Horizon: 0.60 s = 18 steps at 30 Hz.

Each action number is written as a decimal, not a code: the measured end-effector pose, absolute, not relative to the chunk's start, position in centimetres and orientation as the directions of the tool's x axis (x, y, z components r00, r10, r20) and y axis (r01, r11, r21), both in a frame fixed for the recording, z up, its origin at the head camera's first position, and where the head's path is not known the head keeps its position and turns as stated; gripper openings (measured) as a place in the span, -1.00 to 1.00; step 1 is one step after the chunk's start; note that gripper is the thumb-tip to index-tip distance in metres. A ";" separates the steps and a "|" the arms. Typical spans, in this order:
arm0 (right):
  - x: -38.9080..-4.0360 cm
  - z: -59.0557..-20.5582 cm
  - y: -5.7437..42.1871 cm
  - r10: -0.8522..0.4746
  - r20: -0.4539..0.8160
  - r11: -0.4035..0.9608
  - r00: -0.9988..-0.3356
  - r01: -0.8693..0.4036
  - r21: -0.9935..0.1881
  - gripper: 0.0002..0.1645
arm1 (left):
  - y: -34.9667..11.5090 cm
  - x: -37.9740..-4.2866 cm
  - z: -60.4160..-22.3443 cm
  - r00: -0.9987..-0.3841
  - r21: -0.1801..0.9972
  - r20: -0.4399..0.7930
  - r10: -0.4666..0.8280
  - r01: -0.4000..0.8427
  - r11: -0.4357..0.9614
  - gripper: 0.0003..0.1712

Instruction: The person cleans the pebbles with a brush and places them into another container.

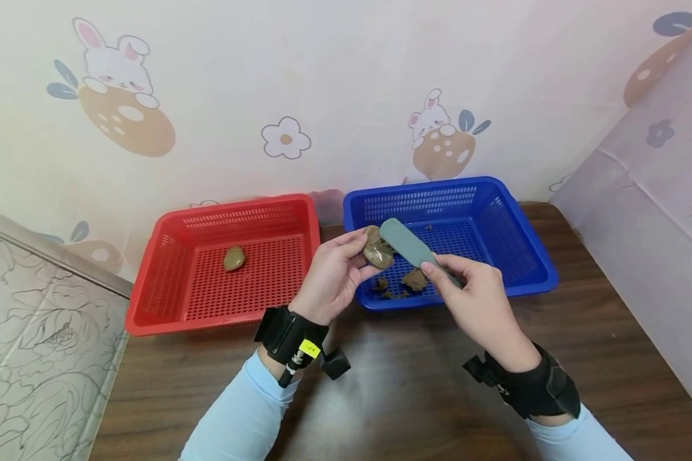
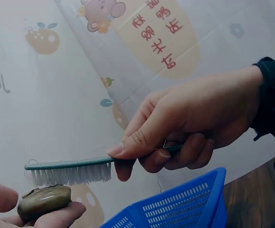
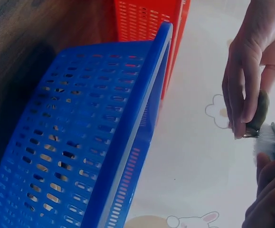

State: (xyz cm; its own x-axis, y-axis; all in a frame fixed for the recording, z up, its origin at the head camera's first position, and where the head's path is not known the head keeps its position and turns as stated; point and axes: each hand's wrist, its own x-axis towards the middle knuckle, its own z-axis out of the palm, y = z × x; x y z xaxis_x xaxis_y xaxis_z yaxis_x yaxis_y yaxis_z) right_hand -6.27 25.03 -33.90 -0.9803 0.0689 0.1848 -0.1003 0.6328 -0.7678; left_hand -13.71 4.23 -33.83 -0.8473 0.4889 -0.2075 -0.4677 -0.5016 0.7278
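Observation:
My left hand (image 1: 333, 276) holds a smooth, glossy olive-brown pebble (image 1: 380, 256) between thumb and fingers, over the near left part of the blue basket (image 1: 521, 246). Dark brown mud clings to the pebble's top. In my right hand (image 1: 477, 299) is a green-backed brush (image 1: 406, 242), gripped by its handle with the thumb along the back. Its white bristles (image 2: 71, 175) face down and meet the pebble's upper side in the left wrist view. Brown clumps of mud (image 1: 415, 280) lie on the blue basket's floor below.
A red basket (image 1: 265, 275) stands to the left of the blue one, with one olive-brown pebble (image 1: 234, 258) inside. Both baskets rest on a dark wooden table (image 1: 392, 378), close against a patterned wall covering (image 1: 346, 83).

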 end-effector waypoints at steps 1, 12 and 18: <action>-6.2 -33.9 25.1 0.068 0.188 0.631 -0.980 -0.104 -0.769 -0.59 | 4.2 -13.7 -33.9 -0.841 0.726 -0.207 0.500 -0.474 -0.498 -0.60; -6.6 -33.7 25.9 0.039 0.179 0.670 -0.983 -0.107 -0.735 -0.53 | 3.8 -13.5 -33.7 -0.827 0.758 -0.225 0.514 -0.480 -0.441 -0.61; -6.1 -33.4 26.1 0.033 0.184 0.648 -0.982 -0.119 -0.752 -0.63 | 3.9 -13.4 -33.5 -0.832 0.773 -0.223 0.508 -0.469 -0.428 -0.62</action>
